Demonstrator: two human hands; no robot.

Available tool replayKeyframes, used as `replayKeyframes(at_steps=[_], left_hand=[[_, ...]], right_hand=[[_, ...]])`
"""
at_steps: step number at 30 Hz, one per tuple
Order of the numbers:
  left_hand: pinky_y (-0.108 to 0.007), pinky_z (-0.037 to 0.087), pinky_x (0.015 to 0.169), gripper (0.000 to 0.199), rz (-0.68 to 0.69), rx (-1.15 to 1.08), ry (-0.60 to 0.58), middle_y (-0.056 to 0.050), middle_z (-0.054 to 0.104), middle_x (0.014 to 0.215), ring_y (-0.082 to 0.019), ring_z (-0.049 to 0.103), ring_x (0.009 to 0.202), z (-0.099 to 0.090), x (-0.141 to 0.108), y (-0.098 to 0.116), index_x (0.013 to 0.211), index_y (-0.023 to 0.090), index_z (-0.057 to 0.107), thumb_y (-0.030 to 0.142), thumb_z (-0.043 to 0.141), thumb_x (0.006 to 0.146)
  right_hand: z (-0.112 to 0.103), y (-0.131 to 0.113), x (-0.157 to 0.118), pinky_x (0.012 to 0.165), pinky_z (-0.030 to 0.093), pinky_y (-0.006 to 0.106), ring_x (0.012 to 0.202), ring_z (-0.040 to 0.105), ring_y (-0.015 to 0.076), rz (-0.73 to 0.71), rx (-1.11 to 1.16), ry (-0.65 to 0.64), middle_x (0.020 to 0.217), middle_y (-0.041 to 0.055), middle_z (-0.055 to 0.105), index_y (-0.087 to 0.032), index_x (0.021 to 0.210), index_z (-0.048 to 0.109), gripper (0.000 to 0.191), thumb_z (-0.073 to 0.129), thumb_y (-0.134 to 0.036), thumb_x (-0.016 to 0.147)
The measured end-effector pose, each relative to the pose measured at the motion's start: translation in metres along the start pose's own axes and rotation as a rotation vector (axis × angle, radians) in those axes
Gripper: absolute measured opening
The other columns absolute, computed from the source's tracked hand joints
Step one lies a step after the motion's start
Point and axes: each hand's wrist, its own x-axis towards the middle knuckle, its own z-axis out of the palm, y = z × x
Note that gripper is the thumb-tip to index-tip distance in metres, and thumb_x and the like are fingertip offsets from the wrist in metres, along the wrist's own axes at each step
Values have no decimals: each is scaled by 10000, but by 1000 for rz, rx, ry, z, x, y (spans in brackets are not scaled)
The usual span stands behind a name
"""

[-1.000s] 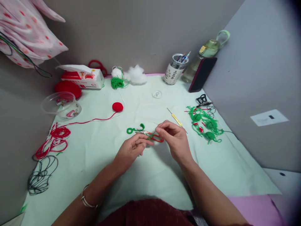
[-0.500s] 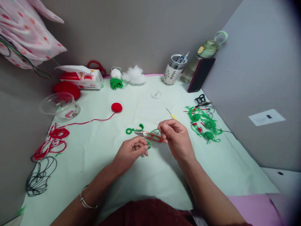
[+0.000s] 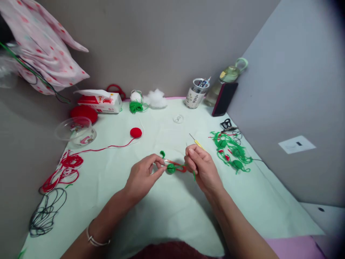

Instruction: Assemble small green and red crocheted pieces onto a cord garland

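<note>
- Left hand (image 3: 144, 176) pinches the green ball (image 3: 171, 168) just below the frame's centre.
- Right hand (image 3: 203, 167), right of it, grips green yarn (image 3: 178, 166).
- Best pull gently, clear of the scissors (image 3: 184, 169).

Plain gray walls (image 3: 167, 46) stand behind and beside a table (image 3: 94, 172) covered in pale green.

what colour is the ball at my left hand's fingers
The ball is green; head view shows it.
</note>
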Motion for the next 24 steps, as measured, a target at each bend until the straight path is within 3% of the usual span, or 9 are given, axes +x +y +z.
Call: replayKeyframes(at_steps=[3, 6, 8, 10, 14, 18, 21, 24], left_hand=[[-314, 412, 766, 39, 172, 294, 54, -24, 644, 887, -210, 552, 868, -3, 15, -6, 866, 219, 653, 250, 632, 854], [-344, 411, 791, 60, 216, 389, 15, -44, 629, 882, -230, 523, 889, 0, 31, -18, 847, 213, 666, 205, 606, 852], [-346, 408, 806, 92, 184, 284, 17, -40, 629, 865, -225, 521, 890, -2, 38, -19, 802, 209, 665, 186, 589, 850], [-343, 416, 835, 78, 115, 28, 31, -34, 639, 873, -215, 545, 900, -13, 43, -10, 804, 202, 657, 221, 599, 853], [-297, 447, 817, 147, 78, -526, 54, -15, 650, 861, -180, 594, 878, -48, 43, 32, 884, 195, 632, 340, 638, 861], [-220, 442, 643, 167, 201, -651, 86, -10, 658, 827, -135, 591, 787, -73, 36, 71, 888, 196, 615, 352, 673, 870], [-198, 429, 528, 189, 251, -713, 59, -34, 685, 880, -123, 586, 715, -76, 32, 84, 880, 193, 593, 366, 670, 882], [-203, 465, 523, 188, 279, -729, 11, -31, 680, 818, -134, 615, 702, -75, 29, 86, 877, 188, 606, 365, 667, 887]], right_hand=[[3, -2, -3, 481, 211, 217, 473, 245, 70, 28, -37, -44, 518, -92, 372, -191, 868, 563, 246, 622, -426, 911], [7, -13, -7, 491, 236, 218, 497, 314, 71, 50, -92, -90, 590, -71, 465, -200, 983, 577, 235, 612, -424, 924], [9, -28, -8, 488, 249, 220, 495, 344, 71, 49, -153, -122, 605, -61, 512, -209, 973, 589, 224, 610, -428, 928], [11, -47, -6, 506, 294, 223, 521, 406, 78, -7, -251, -143, 623, -42, 564, -210, 911, 621, 207, 631, -417, 920], [20, -89, 6, 712, 433, 251, 791, 586, 132, -319, -434, -163, 834, 14, 682, -227, 830, 720, 130, 703, -347, 877], [40, -111, 20, 869, 464, 286, 1039, 614, 175, -507, -306, -143, 1062, 14, 707, -276, 832, 748, 64, 709, -303, 874], [56, -113, 26, 974, 450, 318, 1178, 585, 194, -494, -161, -175, 1193, 9, 694, -285, 827, 747, 47, 722, -304, 862], [67, -108, 30, 976, 466, 333, 1163, 609, 200, -412, -109, -264, 1229, 23, 687, -276, 829, 757, 42, 729, -295, 855]])
